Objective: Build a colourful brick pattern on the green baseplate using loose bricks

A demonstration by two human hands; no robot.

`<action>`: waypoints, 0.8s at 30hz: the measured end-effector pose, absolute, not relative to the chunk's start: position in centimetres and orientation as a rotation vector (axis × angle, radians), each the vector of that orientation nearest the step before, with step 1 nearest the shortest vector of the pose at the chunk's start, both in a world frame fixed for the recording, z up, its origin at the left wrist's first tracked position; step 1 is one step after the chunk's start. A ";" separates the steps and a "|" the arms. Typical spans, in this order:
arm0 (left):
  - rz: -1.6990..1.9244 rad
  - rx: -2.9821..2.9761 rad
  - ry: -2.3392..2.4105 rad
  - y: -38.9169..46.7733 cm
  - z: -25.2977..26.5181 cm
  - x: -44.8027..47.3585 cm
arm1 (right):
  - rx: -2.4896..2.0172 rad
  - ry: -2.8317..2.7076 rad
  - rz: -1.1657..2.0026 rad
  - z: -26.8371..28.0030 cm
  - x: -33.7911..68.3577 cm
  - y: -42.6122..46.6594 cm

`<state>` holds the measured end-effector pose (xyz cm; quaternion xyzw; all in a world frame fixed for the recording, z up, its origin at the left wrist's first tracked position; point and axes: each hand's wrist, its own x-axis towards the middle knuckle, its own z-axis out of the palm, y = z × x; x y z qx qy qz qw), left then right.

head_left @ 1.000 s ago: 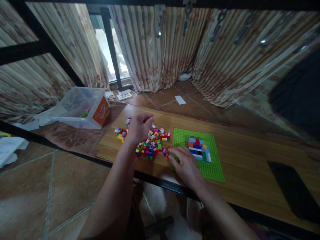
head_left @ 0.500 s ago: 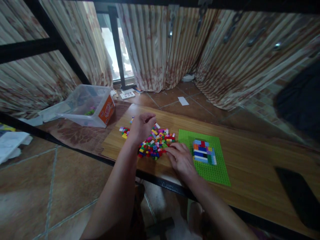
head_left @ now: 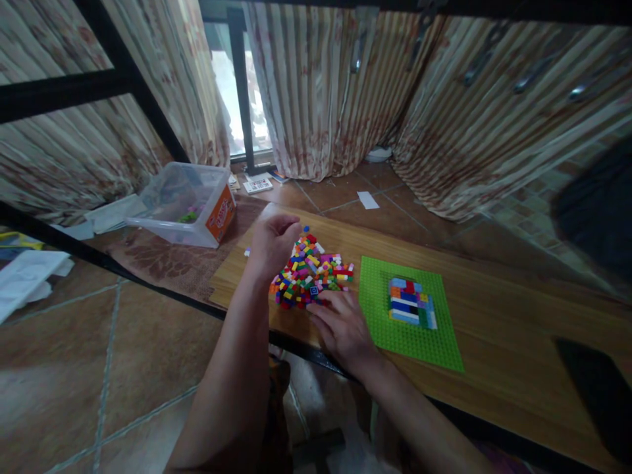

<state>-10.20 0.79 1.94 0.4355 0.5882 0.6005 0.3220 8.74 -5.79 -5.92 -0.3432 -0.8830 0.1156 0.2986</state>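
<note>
A heap of small multicoloured building bricks [head_left: 316, 266] lies on the wooden table. My left hand [head_left: 272, 245] is over the heap's left side with its fingers curled closed; what they hold, if anything, is hidden. My right hand [head_left: 345, 329] reaches to the heap's near edge, fingers stretched out and slightly apart, the tips touching or close to the bricks. Right of it lies a green baseplate [head_left: 378, 329]. Attached to the plate is a flat block of joined bricks [head_left: 412, 304] in light blue, white, dark blue, red and other colours.
A clear plastic box [head_left: 172, 197] with an orange label stands beyond the table's left end, a few pieces inside. A dark flat object [head_left: 592, 395] lies at the table's right. Dark metal bars [head_left: 148, 118] cross the left side. Striped curtains [head_left: 316, 85] hang behind.
My right hand has moved left along the heap's near edge. My left hand has shifted left, and fewer bricks show to its left. The whole view has shifted slightly.
</note>
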 end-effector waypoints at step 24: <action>1.543 1.235 1.598 0.9 1.3 -10.8 | -1.394 -2.230 0.163 -5.5 11.0 -3.5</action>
